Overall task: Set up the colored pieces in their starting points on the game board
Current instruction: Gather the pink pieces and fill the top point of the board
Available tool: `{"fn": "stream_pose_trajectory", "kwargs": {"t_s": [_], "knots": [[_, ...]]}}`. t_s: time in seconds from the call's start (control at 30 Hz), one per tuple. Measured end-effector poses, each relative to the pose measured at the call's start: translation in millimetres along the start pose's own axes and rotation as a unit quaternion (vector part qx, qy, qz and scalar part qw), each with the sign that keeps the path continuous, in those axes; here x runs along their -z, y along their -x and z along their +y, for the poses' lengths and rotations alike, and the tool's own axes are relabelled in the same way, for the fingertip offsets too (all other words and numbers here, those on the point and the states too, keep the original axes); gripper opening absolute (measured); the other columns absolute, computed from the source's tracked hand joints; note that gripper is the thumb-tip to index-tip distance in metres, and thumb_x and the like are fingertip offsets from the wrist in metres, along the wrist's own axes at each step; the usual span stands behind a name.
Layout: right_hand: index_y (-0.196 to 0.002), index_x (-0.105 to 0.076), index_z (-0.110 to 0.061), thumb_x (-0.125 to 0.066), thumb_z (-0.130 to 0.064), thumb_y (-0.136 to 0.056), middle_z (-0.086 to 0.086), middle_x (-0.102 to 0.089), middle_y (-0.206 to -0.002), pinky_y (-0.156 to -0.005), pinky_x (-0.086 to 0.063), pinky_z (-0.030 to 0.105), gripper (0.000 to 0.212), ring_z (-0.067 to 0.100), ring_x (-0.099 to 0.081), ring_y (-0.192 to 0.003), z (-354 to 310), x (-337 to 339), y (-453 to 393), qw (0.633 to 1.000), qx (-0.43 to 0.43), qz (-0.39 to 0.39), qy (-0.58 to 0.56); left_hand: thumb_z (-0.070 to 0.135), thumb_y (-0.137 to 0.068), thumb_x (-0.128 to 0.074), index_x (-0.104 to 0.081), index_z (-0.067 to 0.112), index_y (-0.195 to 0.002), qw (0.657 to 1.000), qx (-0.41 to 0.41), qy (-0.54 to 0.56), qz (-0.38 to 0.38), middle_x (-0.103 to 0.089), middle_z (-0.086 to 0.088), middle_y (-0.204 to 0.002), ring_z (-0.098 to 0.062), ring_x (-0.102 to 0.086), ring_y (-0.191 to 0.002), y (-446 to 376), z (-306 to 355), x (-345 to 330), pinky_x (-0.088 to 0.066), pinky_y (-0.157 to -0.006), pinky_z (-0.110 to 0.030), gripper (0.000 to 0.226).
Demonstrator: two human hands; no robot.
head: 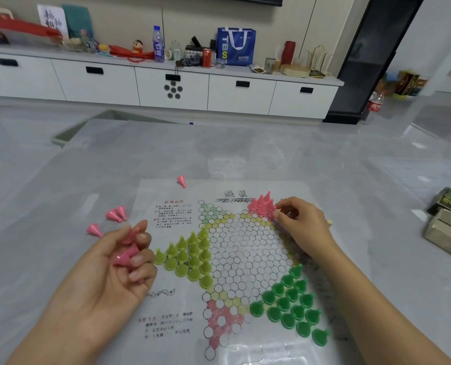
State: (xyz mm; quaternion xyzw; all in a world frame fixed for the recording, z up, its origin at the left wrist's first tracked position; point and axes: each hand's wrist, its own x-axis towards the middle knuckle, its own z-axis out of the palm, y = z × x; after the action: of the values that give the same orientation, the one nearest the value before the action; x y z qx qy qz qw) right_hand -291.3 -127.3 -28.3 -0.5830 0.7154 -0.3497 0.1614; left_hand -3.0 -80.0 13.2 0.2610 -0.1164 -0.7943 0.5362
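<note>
Grey, glossy tabletop (324,167) fills the view, with a thin printed game board (166,306) of hexagonal cells lying flat on it. Nearest, at 5 o'clock on the sheet, translucent dark green pieces (290,304) with round bases and pointed tops fill one triangular point. At 9 o'clock of the hexagonal field, yellow-green pieces (190,256) of the same cone shape stand packed in another point. The left hand (119,267) is palm-up beside them, fingers curled loosely around several smooth pink cones (125,255). The right hand (298,222), at 2 o'clock, pinches one pink piece (274,213) between thumb and forefinger at the edge of the pink cluster (261,205) standing in the upper point. Off the sheet at 10 o'clock, loose pink pieces (113,216) lie tipped on the table, another (181,180) near the sheet's far edge. Farther back, a long white cabinet (166,85) with dark handles carries a bottle, a can and a blue bag.
</note>
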Motion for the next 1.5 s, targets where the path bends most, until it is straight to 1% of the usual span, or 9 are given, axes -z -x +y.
{"fn": "stream_pose_trajectory", "kwargs": {"t_s": [0.2,0.33,0.43,0.67,0.8,0.97,1.13,1.37,1.5], "knots": [[-0.086,-0.064,-0.023,-0.054,-0.016,-0.089,-0.007,-0.065,-0.086,-0.074,-0.050,0.021,0.012,0.011,-0.060,-0.082,-41.5,31.2,4.7,0.993,-0.019,0.022,-0.111,0.004,-0.012,-0.077,-0.054,0.008,-0.079,0.997,-0.029,0.001,0.065,-0.054,-0.002,-0.057,-0.010,-0.041,-0.039,1.6,10.7,0.6,-0.033,-0.033,-0.017,0.072],[-0.098,-0.062,-0.026,-0.050,-0.025,-0.091,-0.006,-0.064,-0.097,-0.068,-0.052,0.024,0.014,0.011,-0.062,-0.079,-110.4,7.3,-4.3,0.984,0.079,-0.154,-0.046,0.007,-0.068,-0.053,-0.053,0.002,-0.081,0.986,-0.050,0.075,0.137,-0.061,-0.011,-0.054,-0.016,-0.053,-0.063,6.6,18.7,-2.3,-0.053,-0.045,-0.024,0.014],[-0.117,-0.058,-0.020,-0.048,-0.030,-0.092,-0.001,-0.056,-0.122,-0.083,-0.038,0.020,0.029,0.015,-0.057,-0.102,-141.6,-33.2,-27.3,0.960,0.134,-0.233,0.082,0.011,-0.092,-0.034,-0.053,-0.001,-0.086,0.975,-0.060,0.130,0.172,-0.063,-0.017,-0.068,-0.021,-0.057,-0.075,7.3,25.0,5.2,-0.056,-0.054,-0.036,0.023],[-0.133,-0.042,-0.013,-0.036,-0.027,-0.096,0.014,-0.041,-0.141,-0.107,-0.030,0.038,0.040,0.032,-0.039,-0.128,-150.4,-110.9,-68.0,0.920,0.104,-0.281,0.253,0.006,-0.090,-0.033,-0.052,0.003,-0.078,0.961,-0.104,0.166,0.195,-0.055,-0.014,-0.079,-0.021,-0.054,-0.073,15.2,53.8,17.2,-0.054,-0.061,-0.034,0.023],[-0.120,-0.056,-0.009,-0.039,-0.030,-0.095,0.017,-0.055,-0.125,-0.097,-0.037,0.034,0.037,0.032,-0.049,-0.116,-169.3,-133.3,-46.9,0.930,0.137,-0.256,0.224,0.006,-0.090,-0.034,-0.052,0.003,-0.077,0.957,-0.112,0.182,0.198,-0.053,-0.012,-0.077,-0.020,-0.054,-0.072,15.7,65.3,26.0,-0.053,-0.064,-0.027,0.022],[-0.132,-0.044,-0.020,-0.053,-0.034,-0.087,0.013,-0.045,-0.126,-0.096,-0.040,0.032,0.047,0.030,-0.047,-0.116,-198.6,-152.9,-3.9,0.907,0.209,-0.312,0.190,0.005,-0.089,-0.035,-0.052,0.002,-0.077,0.955,-0.116,0.185,0.199,-0.053,-0.013,-0.077,-0.020,-0.053,-0.070,17.8,68.0,30.1,-0.052,-0.062,-0.029,0.021],[-0.110,-0.058,-0.012,-0.050,-0.013,-0.087,0.013,-0.050,-0.114,-0.082,-0.046,0.034,0.024,0.033,-0.055,-0.099,-207.2,-161.5,7.1,0.903,0.267,-0.258,0.218,0.005,-0.090,-0.036,-0.052,0.002,-0.075,0.958,-0.107,0.185,0.193,-0.054,-0.013,-0.076,-0.021,-0.053,-0.069,20.5,66.8,30.6,-0.052,-0.060,-0.029,0.022],[-0.094,-0.066,-0.016,-0.058,-0.011,-0.082,-0.002,-0.058,-0.080,-0.058,-0.040,0.013,0.015,0.014,-0.056,-0.074,-209.4,-124.4,8.5,0.956,0.171,-0.237,0.007,0.003,-0.088,-0.036,-0.053,0.000,-0.077,0.967,-0.078,0.162,0.183,-0.053,-0.016,-0.078,-0.022,-0.052,-0.068,12.2,57.9,28.1,-0.054,-0.062,-0.027,0.021],[-0.089,-0.066,-0.025,-0.064,-0.010,-0.079,-0.005,-0.062,-0.081,-0.074,-0.052,0.022,0.018,0.010,-0.062,-0.078,-220.2,-82.5,39.3,0.930,0.211,-0.287,-0.087,0.007,-0.092,-0.033,-0.056,-0.002,-0.087,0.981,-0.020,0.139,0.135,-0.058,-0.016,-0.075,-0.024,-0.059,-0.064,7.7,43.4,16.5,-0.053,-0.064,-0.034,0.026]]}}
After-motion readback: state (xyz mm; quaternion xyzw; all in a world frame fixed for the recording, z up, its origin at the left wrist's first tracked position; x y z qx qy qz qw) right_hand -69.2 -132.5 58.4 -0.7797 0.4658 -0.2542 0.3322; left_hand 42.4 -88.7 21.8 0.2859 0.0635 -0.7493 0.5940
